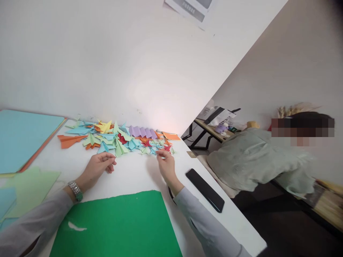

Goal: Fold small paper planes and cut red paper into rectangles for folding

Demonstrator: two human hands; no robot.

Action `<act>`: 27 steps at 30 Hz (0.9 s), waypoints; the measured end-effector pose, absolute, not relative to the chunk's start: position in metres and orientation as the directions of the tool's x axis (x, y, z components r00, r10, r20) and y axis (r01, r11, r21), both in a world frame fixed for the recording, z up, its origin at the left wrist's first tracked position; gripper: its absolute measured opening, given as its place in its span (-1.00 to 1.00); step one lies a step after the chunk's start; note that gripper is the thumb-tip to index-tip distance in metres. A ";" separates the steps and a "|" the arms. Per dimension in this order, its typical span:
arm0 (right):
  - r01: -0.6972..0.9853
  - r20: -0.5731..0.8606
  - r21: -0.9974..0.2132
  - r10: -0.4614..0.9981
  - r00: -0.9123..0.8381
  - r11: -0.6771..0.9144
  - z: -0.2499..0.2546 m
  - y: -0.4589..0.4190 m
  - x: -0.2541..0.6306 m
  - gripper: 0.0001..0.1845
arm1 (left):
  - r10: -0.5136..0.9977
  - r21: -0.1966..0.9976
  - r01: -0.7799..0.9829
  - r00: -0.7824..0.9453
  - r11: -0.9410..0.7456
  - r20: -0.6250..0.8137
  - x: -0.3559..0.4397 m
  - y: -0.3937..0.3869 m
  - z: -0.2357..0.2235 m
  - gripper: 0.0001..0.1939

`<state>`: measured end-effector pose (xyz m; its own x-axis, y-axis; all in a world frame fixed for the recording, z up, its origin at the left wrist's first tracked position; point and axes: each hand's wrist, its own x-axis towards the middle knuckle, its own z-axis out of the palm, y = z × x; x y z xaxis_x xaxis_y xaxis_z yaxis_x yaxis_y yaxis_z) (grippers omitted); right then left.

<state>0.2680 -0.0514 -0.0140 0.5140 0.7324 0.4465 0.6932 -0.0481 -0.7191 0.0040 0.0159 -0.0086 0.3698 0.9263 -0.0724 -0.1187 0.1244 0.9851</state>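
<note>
A heap of folded paper shapes (118, 139) in orange, blue, green, yellow, red and purple lies along the back of the white table (134, 173) by the wall. My right hand (166, 165) reaches to the heap's right end, fingertips pinched on a small folded piece next to a red star (167, 147). My left hand (98, 167) rests on the table just in front of the heap, fingers loosely curled, with nothing visible in it. A metal watch (75, 190) is on that wrist. A green sheet (118, 225) lies before me.
A stack of blue and orange sheets (24, 137) lies at the left, with light green paper (29, 191) in front of it. A black phone (205, 189) lies near the table's right edge. Another person in a pale jacket (254, 164) leans over a second desk at the right.
</note>
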 end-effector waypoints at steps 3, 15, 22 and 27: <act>0.680 0.460 -0.716 0.839 0.291 0.157 -0.025 -0.053 0.216 -0.77 | 0.929 0.986 -0.133 0.367 0.097 -0.042 0.005 0.014 -0.011 -0.73; 0.695 0.576 -0.545 0.812 -0.097 0.470 -0.038 -0.065 0.197 -0.75 | 0.987 0.966 -0.248 0.160 0.071 -0.031 -0.008 0.012 0.020 -0.79; 0.759 0.614 -0.443 0.778 -0.131 0.477 -0.042 -0.072 0.199 -0.77 | 0.931 0.697 0.618 0.226 -0.363 0.286 -0.159 0.037 0.060 -0.59; 0.699 0.447 -0.461 0.824 -0.349 0.546 -0.013 -0.071 0.155 -0.74 | 0.902 0.406 0.807 0.363 -0.430 0.233 -0.239 0.033 0.037 -0.40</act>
<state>0.1550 -0.0713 -0.0127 -0.3486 0.8236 0.4474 0.6992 0.5464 -0.4610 -0.2392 0.0328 0.0366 0.3634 0.9020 0.2333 0.8065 -0.4299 0.4059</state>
